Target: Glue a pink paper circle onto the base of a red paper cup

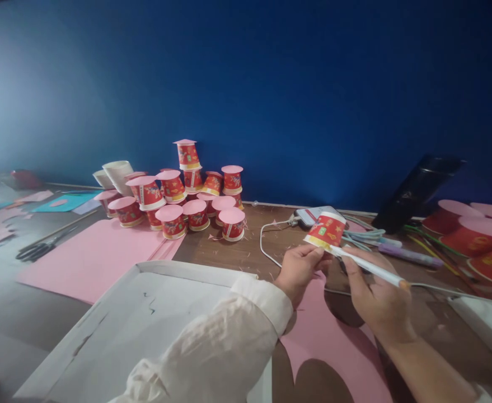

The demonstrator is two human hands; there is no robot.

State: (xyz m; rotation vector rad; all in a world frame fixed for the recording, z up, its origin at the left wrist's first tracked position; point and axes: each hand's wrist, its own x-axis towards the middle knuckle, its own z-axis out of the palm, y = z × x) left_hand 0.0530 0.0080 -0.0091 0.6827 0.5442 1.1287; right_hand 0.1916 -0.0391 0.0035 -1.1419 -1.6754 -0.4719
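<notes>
Paper cup [326, 229], red with a yellow band and small green and gold prints too blurred to read, is held tilted above the brown table [237, 249], just in front of a white phone-like device [313, 215] that it partly hides. The left hand [300, 268] pinches the cup by its lower rim with closed fingers; its wrist is covered by a white sleeve [229, 336], cut off at the bottom edge. The right hand [375, 296] is closed around a white pen [367, 267], whose near tip touches the cup's rim; the fingers hide part of the shaft. Under both hands lies a pink sheet [333, 341] with round cut-outs. To the left stands a pile of cups [187, 196] capped with pink discs, its labels unreadable, with plain white cups [117, 173] behind it. Nearer lie a larger pink paper [94, 252], scissors [40, 249] and a white tray [145, 319]. A white cable [271, 246] loops beside the left hand. On the right a black object [417, 193] leans against the blue wall [271, 84], near a purple marker [409, 256] and more red cups [481, 246], blurred and cropped by the edge.
</notes>
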